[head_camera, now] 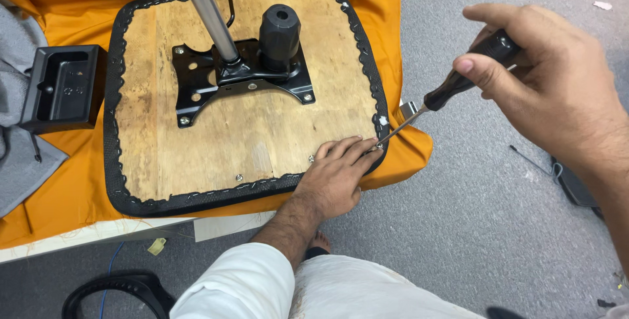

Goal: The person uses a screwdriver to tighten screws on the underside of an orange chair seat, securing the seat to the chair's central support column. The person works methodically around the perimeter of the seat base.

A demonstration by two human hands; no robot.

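Observation:
An upturned chair seat [216, 135] shows its plywood underside, edged with black stapled fabric. A black metal mounting plate [196, 83] with a chrome gas cylinder [213, 21] and a black knob [280, 27] is bolted to it. My left hand [337, 178] lies flat on the seat's near right corner, fingers pointing at the edge. My right hand [544, 86] grips a black-handled screwdriver [452, 86]. Its metal tip meets the seat's right edge just by my left fingertips.
The seat rests on orange cloth [78, 181] over a low surface. A black plastic armrest part [62, 86] sits at the left on grey fabric. Grey carpet [472, 227] lies to the right, with a black curved part [118, 293] at bottom left.

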